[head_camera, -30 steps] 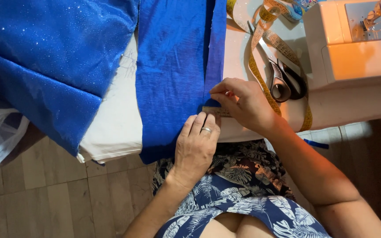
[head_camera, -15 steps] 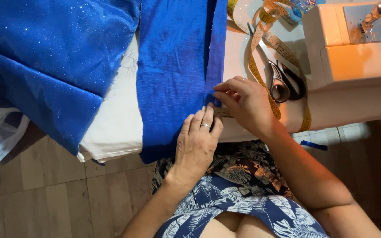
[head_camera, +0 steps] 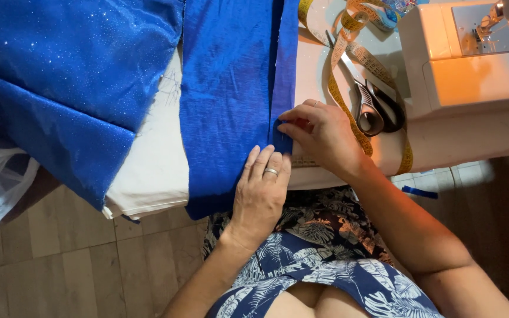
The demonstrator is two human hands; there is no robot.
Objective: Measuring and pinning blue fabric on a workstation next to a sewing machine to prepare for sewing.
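A blue cloth [head_camera: 231,88] is spread over the white surface [head_camera: 148,165], its lower end hanging past the near edge. The left hand [head_camera: 260,191] is laid flat on it, fingers together and nothing gripped. The cloth's folded right edge is pinched by the right hand [head_camera: 322,138]. Scissors [head_camera: 372,109] and a yellow tape measure [head_camera: 349,53] are seen just right of that hand, beside a sewing machine [head_camera: 472,53].
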